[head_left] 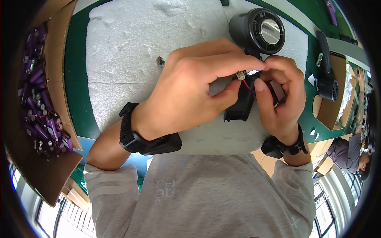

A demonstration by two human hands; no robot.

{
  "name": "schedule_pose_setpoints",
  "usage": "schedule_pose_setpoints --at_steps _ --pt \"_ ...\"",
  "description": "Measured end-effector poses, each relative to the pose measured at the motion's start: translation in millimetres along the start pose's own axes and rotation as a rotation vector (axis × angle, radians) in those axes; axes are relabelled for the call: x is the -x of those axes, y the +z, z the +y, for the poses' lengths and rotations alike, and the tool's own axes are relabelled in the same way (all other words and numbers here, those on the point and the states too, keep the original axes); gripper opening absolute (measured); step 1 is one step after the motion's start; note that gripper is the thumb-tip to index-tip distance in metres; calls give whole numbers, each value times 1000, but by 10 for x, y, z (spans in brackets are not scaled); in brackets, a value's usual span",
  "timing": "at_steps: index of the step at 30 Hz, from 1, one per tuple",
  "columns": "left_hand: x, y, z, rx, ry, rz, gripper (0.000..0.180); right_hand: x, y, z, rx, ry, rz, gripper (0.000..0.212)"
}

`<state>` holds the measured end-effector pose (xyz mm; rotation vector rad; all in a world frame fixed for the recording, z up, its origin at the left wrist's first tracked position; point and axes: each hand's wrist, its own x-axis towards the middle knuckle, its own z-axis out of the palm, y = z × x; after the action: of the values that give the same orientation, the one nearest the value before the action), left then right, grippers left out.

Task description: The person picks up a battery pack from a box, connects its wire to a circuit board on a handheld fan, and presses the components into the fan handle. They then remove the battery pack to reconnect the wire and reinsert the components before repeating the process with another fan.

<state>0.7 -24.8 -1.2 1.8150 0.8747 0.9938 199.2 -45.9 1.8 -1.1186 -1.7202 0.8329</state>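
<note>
A black handheld fan lies on the foam sheet, its round head (257, 31) at the far side and its slim handle (239, 107) running toward me. Over the handle, my left hand (198, 79) pinches a small circuit board (241, 75) with a lit white display (253, 72). From the board a red wire (247, 85) runs toward my right hand (283, 91). That hand is closed beside the handle, its thumb near the wire and its fingertips at the display end. A dark object, mostly hidden, shows between its thumb and fingers.
White foam (123, 47) covers the green table. A cardboard box (59, 75) of purple battery cells (37, 99) stands at left. On the right are another black fan (327, 85) and an open carton (335, 107). A small dark bit (160, 61) lies on the foam. Another person (347, 152) sits far right.
</note>
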Motion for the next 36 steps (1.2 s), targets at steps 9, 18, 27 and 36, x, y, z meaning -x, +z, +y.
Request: schedule_pose_setpoints --at_steps 9,18,27,36 --pt "-2 77 -9 -139 71 120 39 -95 -32 -26 287 -170 -63 41" --pt "-13 58 -79 -159 120 119 34 -125 -37 -64 387 -191 -25 40" --pt "-8 70 -69 -150 122 120 32 -97 -26 -73 380 -169 -14 37" --pt "4 136 -12 -56 7 114 37 -75 -18 -52 254 -36 -13 27"
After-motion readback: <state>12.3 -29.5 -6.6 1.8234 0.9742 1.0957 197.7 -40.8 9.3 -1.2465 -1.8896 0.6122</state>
